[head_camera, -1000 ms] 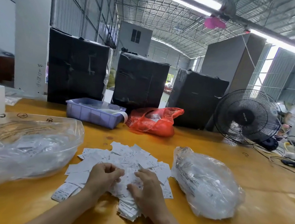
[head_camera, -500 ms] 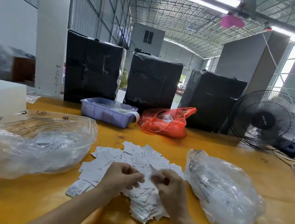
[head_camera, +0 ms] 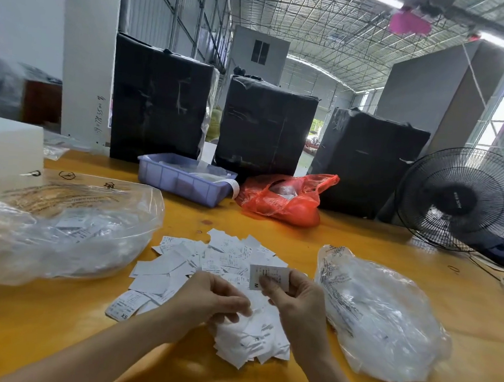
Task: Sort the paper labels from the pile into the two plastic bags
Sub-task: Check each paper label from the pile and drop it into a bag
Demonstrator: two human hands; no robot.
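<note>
The right hand (head_camera: 295,299) pinches a label (head_camera: 263,276) above the pile (head_camera: 223,267). The left hand (head_camera: 209,296), fingers curled, rests on the pile; what it holds is unclear.

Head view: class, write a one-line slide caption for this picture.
Right hand pinches an M label above the pile; clear bags flank it.

Just two bare forearms coming in from around 6 o'clock, no sleeves anywhere in view. Left hand (head_camera: 206,297) and right hand (head_camera: 298,300) have no gloves, no rings, no watch or bands at the wrists. Nails look short and plain.
</note>
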